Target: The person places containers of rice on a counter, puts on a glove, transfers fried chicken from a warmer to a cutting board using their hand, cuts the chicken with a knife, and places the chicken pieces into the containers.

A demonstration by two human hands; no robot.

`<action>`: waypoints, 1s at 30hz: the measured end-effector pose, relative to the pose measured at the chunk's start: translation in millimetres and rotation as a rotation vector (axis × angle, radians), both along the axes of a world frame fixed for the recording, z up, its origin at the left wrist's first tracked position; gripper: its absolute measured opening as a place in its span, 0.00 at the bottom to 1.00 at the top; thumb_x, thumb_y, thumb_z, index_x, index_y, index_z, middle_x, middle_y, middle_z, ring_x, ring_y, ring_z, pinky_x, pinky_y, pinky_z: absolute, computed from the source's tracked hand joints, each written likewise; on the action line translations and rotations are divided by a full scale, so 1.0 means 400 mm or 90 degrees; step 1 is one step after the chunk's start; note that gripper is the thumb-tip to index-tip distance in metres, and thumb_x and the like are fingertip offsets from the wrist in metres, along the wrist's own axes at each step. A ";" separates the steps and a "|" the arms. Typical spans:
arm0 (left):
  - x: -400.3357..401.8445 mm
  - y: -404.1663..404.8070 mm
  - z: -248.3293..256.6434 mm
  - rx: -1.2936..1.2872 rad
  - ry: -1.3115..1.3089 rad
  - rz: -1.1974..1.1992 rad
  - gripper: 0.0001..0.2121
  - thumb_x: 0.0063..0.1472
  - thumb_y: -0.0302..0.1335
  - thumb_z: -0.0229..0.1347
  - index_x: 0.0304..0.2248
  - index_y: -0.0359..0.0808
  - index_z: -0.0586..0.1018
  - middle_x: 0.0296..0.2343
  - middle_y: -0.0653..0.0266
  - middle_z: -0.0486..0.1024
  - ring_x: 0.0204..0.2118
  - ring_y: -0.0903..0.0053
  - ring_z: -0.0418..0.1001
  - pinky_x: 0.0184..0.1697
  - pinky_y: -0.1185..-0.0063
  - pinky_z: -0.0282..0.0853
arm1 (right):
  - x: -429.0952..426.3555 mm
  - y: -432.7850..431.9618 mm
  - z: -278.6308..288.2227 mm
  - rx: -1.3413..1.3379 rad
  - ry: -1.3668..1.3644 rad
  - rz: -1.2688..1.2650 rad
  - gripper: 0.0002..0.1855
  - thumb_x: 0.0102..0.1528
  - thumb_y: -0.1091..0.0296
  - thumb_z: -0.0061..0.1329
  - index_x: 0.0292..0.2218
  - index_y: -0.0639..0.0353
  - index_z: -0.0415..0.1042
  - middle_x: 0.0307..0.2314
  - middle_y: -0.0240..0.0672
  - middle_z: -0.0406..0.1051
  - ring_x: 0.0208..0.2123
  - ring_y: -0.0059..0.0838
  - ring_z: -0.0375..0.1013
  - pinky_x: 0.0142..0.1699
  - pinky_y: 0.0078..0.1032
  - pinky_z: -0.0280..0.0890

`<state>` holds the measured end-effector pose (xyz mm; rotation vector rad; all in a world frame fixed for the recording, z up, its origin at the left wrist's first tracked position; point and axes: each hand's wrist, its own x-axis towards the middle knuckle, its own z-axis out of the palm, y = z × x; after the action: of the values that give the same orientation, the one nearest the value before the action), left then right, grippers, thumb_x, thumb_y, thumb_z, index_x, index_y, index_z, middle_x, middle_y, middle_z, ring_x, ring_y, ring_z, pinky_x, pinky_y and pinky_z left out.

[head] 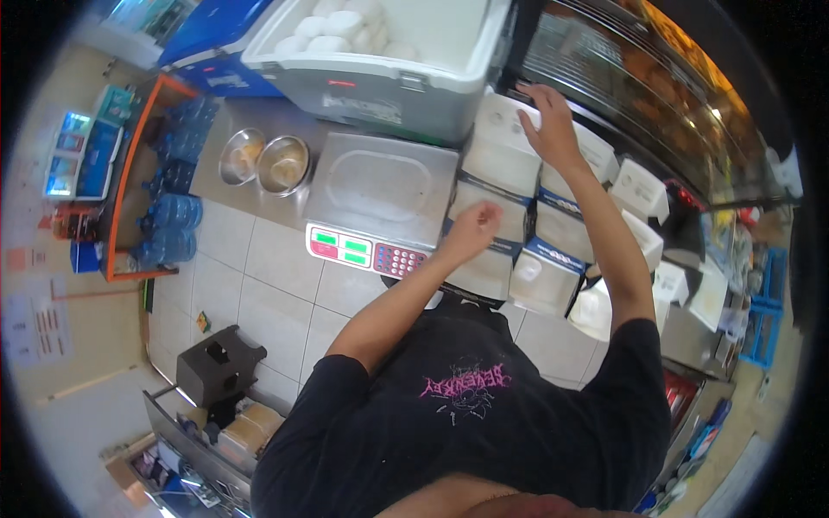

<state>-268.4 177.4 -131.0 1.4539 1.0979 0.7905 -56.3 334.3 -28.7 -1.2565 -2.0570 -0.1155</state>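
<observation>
Open white cardboard takeaway boxes (490, 210) with dark blue printed edges stand in rows before me. My left hand (477, 230) is over the near left boxes, its fingers loosely curled; whether anything small is in it cannot be made out. Farther off, my right hand (549, 123) has thumb and fingers apart at the raised lid (499, 120) of the far left box. Left of the boxes is a digital scale (382, 184) with a bare metal platform and lit green displays.
Two metal bowls (283, 165) with pale contents stand left of the scale. Behind it, a grey cooler box (375, 97) holds several white rounded pieces. A heated glass display cabinet (635, 58) borders the boxes. Water bottles (171, 223) fill an orange-edged shelf; a dark stool (217, 366) is on the tiled floor.
</observation>
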 end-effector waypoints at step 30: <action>-0.953 0.295 0.069 -0.038 -0.077 0.016 0.06 0.61 0.14 0.53 0.37 0.31 0.78 0.35 0.53 0.78 0.40 0.65 0.79 0.45 0.73 0.74 | -0.799 0.752 -0.344 -0.697 0.467 -0.591 0.50 0.57 0.30 0.47 0.63 0.66 0.55 0.58 0.52 0.64 0.58 0.50 0.67 0.61 0.40 0.65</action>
<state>-649.7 295.3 -103.3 1.3271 1.0405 0.8461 -375.9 635.0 -166.4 -2.3323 -0.6925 1.0104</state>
